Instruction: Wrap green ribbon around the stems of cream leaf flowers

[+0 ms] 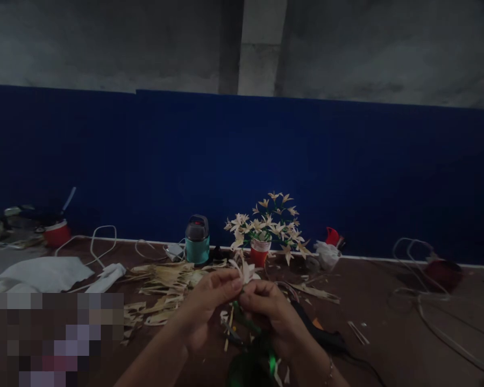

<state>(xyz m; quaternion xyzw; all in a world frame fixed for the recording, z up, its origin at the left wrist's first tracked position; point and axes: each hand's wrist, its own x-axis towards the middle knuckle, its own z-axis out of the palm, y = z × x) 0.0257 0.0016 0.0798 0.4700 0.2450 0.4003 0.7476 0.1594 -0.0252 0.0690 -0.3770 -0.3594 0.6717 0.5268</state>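
Note:
My left hand [204, 309] and my right hand [272, 312] meet over the brown table [387, 333], both closed in a pinch on a small cream paper flower [246, 270] with a green-wrapped stem [244, 320] running down between them. A roll of green tape [255, 365] lies just below my hands. Behind them a red cup [260, 251] holds a bunch of finished cream flowers [268, 223]. A heap of pale dried strips [165, 285] lies left of my hands.
A teal jar with a grey lid [197, 239] stands by the blue wall. White cloth [44, 273] and white cables [100, 242] lie at left, a red pot [56, 232] at far left, wire loops [419, 252] at right. A black tool [322, 336] lies right of my wrist.

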